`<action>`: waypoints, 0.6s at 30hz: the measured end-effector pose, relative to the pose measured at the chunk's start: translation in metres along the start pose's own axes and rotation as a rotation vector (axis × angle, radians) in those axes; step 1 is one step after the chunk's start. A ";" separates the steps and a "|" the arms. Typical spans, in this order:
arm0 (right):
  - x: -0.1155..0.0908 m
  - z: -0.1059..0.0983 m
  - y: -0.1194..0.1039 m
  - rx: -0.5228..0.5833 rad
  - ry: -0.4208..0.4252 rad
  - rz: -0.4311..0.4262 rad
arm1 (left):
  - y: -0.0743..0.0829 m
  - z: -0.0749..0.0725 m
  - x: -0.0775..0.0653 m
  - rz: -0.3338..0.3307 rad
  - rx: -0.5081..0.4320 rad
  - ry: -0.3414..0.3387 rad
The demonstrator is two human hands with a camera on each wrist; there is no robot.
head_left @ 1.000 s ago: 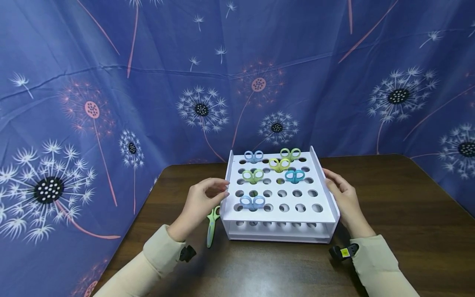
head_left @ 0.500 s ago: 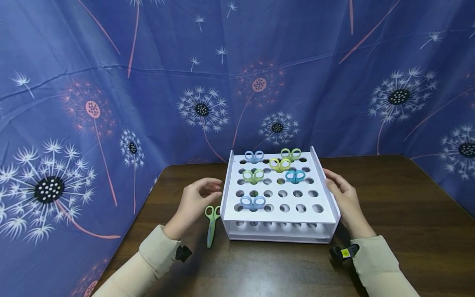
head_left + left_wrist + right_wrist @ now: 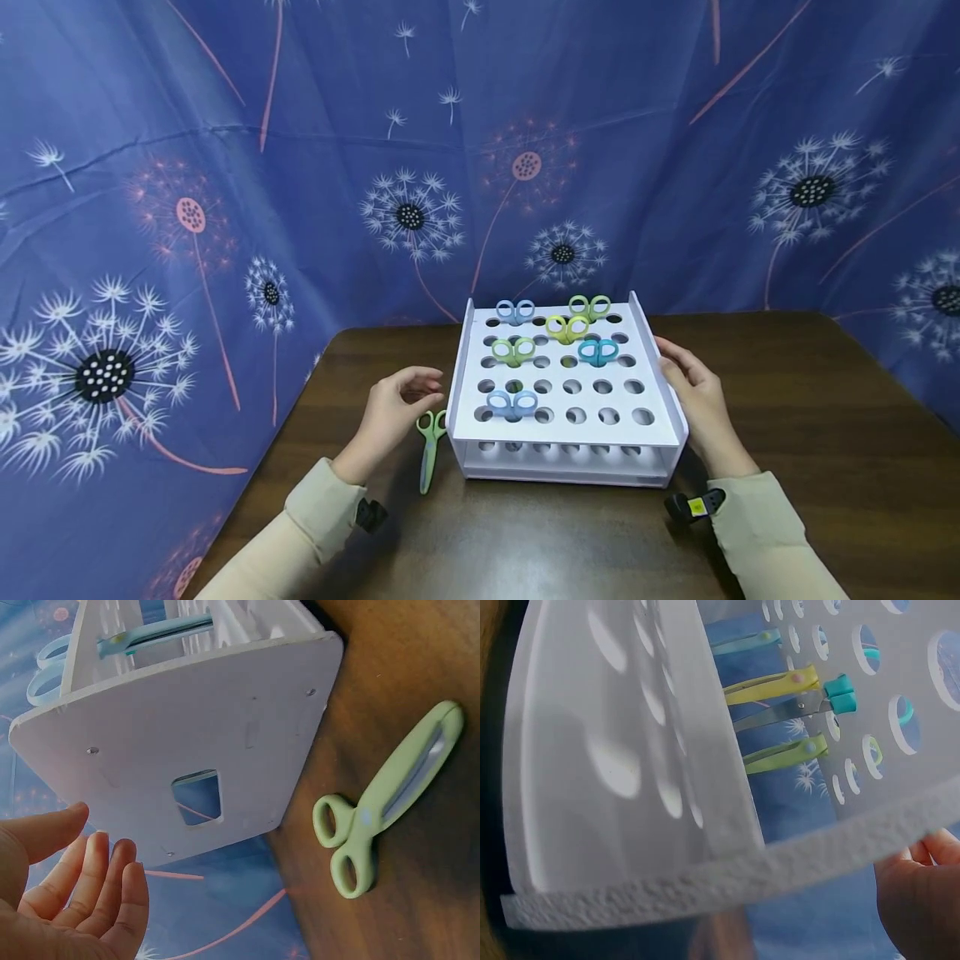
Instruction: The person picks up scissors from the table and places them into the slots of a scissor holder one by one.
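Observation:
A white rack (image 3: 556,427) with rows of round holes stands on the table. Several scissors hang in it by their handles: light blue scissors (image 3: 512,405) at front left, teal scissors (image 3: 597,352) toward the right, yellow scissors (image 3: 567,329) behind them. Green scissors (image 3: 365,814) lie flat on the table just left of the rack. My left hand (image 3: 393,417) hovers beside the rack's left wall, near those scissors, fingers loosely bent and holding nothing. My right hand (image 3: 701,408) rests along the outside of the right wall, its fingertips partly hidden there in the right wrist view.
More scissors hang toward the back: light blue ones (image 3: 515,312) at left and green ones (image 3: 589,308) at right. Another green pair (image 3: 513,352) sits mid-left. The brown table (image 3: 540,542) ends at a blue dandelion-print curtain (image 3: 337,183).
My left hand has drawn back leftward from the rack's left wall, leaving more of the green scissors on the table visible. The right hand and the rack stay put.

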State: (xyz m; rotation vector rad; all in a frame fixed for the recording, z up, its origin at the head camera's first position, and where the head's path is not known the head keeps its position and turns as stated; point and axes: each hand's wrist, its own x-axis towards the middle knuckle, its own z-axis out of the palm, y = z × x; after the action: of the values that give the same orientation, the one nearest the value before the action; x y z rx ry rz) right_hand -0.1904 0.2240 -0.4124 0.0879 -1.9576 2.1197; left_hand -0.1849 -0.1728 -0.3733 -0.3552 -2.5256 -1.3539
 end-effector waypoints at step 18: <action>0.002 -0.002 0.003 0.018 0.003 0.018 | -0.033 0.001 0.004 -0.042 0.062 0.008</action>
State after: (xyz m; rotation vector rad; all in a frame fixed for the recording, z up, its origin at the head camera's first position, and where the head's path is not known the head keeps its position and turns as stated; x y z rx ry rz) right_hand -0.1924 0.2257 -0.4149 0.0710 -1.9459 2.1475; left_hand -0.2002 -0.1895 -0.3984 -0.2851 -2.5752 -1.2862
